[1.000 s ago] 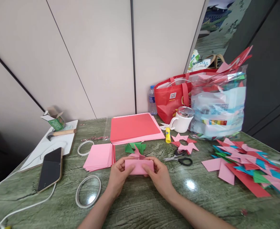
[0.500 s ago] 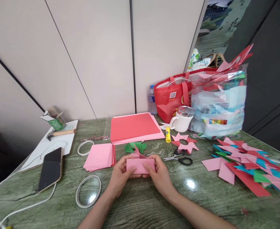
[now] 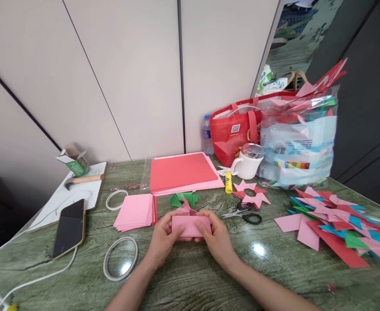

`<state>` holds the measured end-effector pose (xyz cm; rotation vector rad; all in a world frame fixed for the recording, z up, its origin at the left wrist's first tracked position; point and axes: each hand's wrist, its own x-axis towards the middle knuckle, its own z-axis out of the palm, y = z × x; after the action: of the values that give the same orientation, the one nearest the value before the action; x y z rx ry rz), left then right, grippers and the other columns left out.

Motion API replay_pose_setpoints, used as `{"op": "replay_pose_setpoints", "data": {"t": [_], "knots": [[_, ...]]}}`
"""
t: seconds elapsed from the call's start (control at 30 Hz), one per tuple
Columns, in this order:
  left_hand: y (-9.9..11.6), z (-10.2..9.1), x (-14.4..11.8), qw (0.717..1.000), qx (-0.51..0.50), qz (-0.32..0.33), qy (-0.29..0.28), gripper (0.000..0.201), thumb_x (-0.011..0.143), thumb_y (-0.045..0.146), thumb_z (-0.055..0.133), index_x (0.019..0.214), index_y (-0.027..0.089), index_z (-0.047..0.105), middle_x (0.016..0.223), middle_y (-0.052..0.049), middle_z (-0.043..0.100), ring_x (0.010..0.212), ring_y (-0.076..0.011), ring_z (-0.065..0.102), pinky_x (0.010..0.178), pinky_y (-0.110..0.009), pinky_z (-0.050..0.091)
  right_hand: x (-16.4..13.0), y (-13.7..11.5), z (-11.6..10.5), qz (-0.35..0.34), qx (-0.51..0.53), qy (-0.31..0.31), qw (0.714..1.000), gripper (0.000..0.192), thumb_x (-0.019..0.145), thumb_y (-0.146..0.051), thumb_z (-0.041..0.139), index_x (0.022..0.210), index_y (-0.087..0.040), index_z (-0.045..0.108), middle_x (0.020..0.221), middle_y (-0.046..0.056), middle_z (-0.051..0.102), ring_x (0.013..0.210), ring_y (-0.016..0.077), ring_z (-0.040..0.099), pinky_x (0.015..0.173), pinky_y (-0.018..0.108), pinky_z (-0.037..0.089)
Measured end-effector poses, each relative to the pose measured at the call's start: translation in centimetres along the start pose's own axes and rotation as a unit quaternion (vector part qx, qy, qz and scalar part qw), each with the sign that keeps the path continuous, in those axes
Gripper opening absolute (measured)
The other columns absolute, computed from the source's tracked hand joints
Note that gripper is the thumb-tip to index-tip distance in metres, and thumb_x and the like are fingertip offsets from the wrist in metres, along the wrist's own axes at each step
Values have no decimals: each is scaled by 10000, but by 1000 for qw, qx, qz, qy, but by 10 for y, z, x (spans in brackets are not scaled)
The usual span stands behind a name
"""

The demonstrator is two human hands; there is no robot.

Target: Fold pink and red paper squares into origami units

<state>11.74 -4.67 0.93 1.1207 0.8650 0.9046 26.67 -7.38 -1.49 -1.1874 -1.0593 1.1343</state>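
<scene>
Between both hands a folded sheet of pink paper (image 3: 190, 223) is held just above the table. My left hand (image 3: 163, 235) pinches its left end, thumb on the front face and fingers behind. The right end is gripped the same way by my right hand (image 3: 216, 235). A pink folded point (image 3: 186, 204) stands up right behind the sheet; I cannot tell whether it belongs to it. Green folded paper (image 3: 180, 199) lies beyond the hands. Left of them sits a stack of pink paper squares (image 3: 134, 211), and to the right lie scissors (image 3: 244, 215).
Tape rolls (image 3: 121, 259) and a phone (image 3: 69, 229) are at left, near a hammer (image 3: 86, 180). Red sheets (image 3: 183, 172), a glue stick (image 3: 228, 183), a mug (image 3: 246, 163) and a red bag (image 3: 225, 134) stand behind. Folded paper pieces (image 3: 342, 220) pile up at right.
Both hands keep the same hold on the pink paper, with hardly any movement. The whole view has shifted very slightly.
</scene>
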Motion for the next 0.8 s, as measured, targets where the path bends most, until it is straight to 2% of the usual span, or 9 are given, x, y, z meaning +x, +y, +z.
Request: {"op": "replay_pose_setpoints", "data": {"t": [0.23, 0.4, 0.8], "knots": [[0, 0, 0, 1000, 5, 8, -1, 369, 694, 286, 641, 1026, 169, 531, 1139, -96, 552, 818, -187, 595, 642, -318, 545, 0, 1, 0, -2, -1, 1, 1000, 280, 752, -399, 546, 925, -184, 498, 925, 53, 549, 564, 127, 545, 491, 272, 513], [-3, -1, 0, 1000, -3, 15, 20, 373, 718, 308, 616, 1050, 174, 510, 1065, -85, 586, 763, -177, 616, 604, -291, 537, -2, -4, 2, -2, 6, 6, 1000, 273, 766, -386, 533, 939, -181, 485, 943, 52, 547, 556, 117, 548, 504, 266, 510], [-5, -3, 1, 999, 12, 29, 9, 334, 724, 286, 614, 1020, 174, 507, 1018, -73, 602, 729, -161, 621, 605, -292, 537, -2, -4, 2, -12, -6, 8, 1000, 238, 767, -351, 532, 926, -179, 491, 888, 34, 545, 528, 105, 536, 493, 251, 493]]}}
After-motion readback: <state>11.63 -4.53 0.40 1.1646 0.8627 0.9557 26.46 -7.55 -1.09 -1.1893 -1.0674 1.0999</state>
